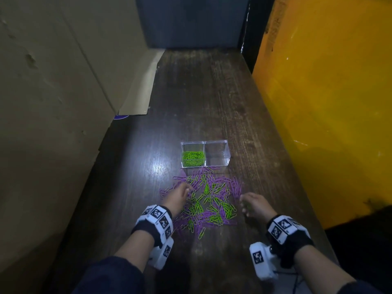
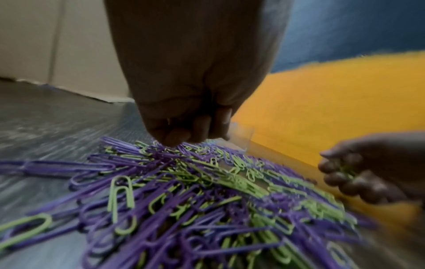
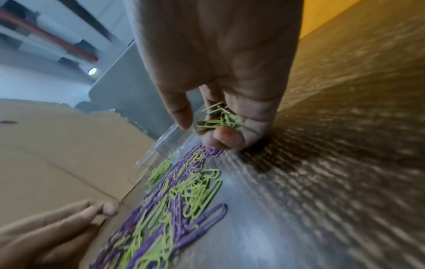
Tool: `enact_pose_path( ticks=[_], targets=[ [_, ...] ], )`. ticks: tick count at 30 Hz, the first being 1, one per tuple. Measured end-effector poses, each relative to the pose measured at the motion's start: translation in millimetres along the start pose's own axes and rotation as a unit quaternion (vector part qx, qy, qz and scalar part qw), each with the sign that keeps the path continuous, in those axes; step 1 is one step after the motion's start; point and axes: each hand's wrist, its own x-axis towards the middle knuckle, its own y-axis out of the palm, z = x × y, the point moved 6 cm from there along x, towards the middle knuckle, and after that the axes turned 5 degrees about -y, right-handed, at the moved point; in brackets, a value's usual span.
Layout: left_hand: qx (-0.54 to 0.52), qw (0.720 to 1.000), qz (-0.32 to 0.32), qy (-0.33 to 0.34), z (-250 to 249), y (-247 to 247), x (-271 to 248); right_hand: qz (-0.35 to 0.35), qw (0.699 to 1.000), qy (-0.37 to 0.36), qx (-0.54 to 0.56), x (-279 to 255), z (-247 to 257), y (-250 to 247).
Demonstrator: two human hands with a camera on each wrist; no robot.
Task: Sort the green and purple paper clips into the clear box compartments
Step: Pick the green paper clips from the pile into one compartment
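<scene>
A mixed pile of green and purple paper clips lies on the dark wooden table, just in front of a clear two-compartment box. Its left compartment holds green clips; nothing shows in the right one. My left hand reaches into the pile's left side, its curled fingertips touching clips; I cannot see whether they pinch one. My right hand hovers at the pile's right edge and grips a bunch of green clips in curled fingers.
A cardboard wall runs along the left of the table and a yellow panel along the right. Beyond the box stretches bare tabletop up to a dark back panel.
</scene>
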Motion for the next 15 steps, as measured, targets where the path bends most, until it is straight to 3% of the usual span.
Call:
enact_pose_path(
  ticks=[3, 7, 11, 15],
  targets=[
    [0.187, 0.982, 0.025, 0.022, -8.7, 4.4, -4.2, -0.014, 0.985, -0.021, -0.168, -2.2, -4.0, -2.6],
    [0.330, 0.944, 0.009, 0.004, -12.3, 8.6, -3.9, -0.016, 0.920, -0.075, -0.385, -10.9, 0.6, 12.5],
    [0.354, 0.935, -0.018, -0.008, -22.4, 23.3, -4.3, -0.005, 0.893, -0.089, -0.440, -12.5, -2.7, 31.7],
    [0.296, 0.953, -0.009, -0.055, -19.6, 23.8, -1.8, 0.027, 0.890, -0.087, -0.447, -11.9, -1.8, 41.1]
  ],
)
